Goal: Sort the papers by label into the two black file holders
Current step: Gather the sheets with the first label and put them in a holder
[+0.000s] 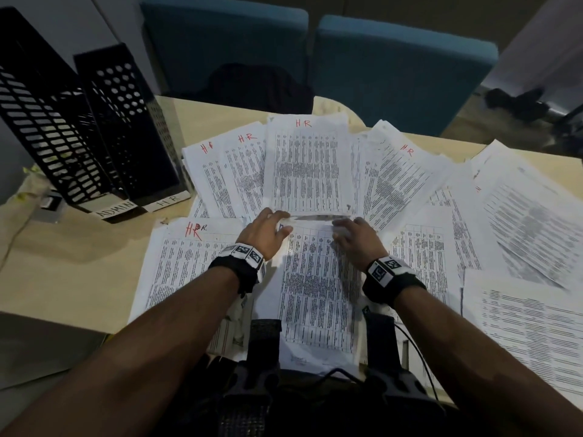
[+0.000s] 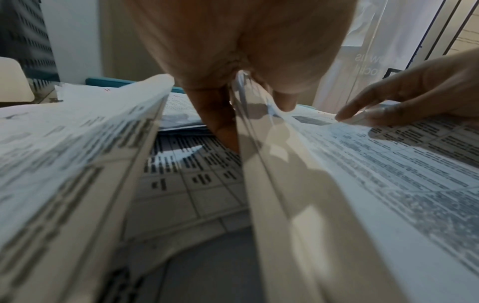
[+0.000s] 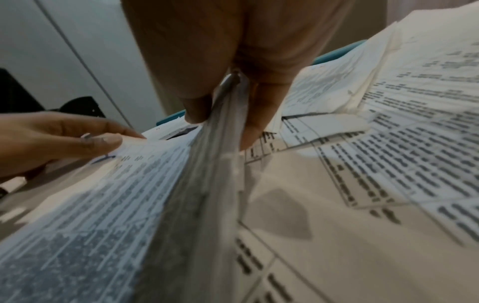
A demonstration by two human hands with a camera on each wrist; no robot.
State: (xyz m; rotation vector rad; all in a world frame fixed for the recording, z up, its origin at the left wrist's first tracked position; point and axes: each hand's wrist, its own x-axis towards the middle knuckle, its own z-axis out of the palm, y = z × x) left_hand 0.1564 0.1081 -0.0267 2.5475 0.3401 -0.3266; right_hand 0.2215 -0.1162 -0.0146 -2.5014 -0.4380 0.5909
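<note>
Two black perforated file holders stand at the table's far left: one tagged ADMIN (image 1: 47, 121), one tagged HR (image 1: 132, 130). Printed sheets lie fanned over the table, several marked HR in red (image 1: 303, 159). In the middle lies a thin sheaf of table-printed papers (image 1: 315, 285), its far edge lifted. My left hand (image 1: 277, 227) pinches that edge at the left corner, thumb under and fingers on top (image 2: 255, 123). My right hand (image 1: 342, 230) pinches the same edge at the right corner (image 3: 223, 127). A blue mark (image 3: 103, 158) shows by the left fingers; its label is mostly covered.
Two blue chairs (image 1: 394, 74) stand behind the table, a dark garment (image 1: 252, 86) on the left one. Another HR sheet (image 1: 189, 257) lies left of my left wrist. More papers (image 1: 520, 231) cover the right side. A marker (image 3: 13, 184) lies near the left hand. Bare tabletop (image 1: 79, 247) sits front left.
</note>
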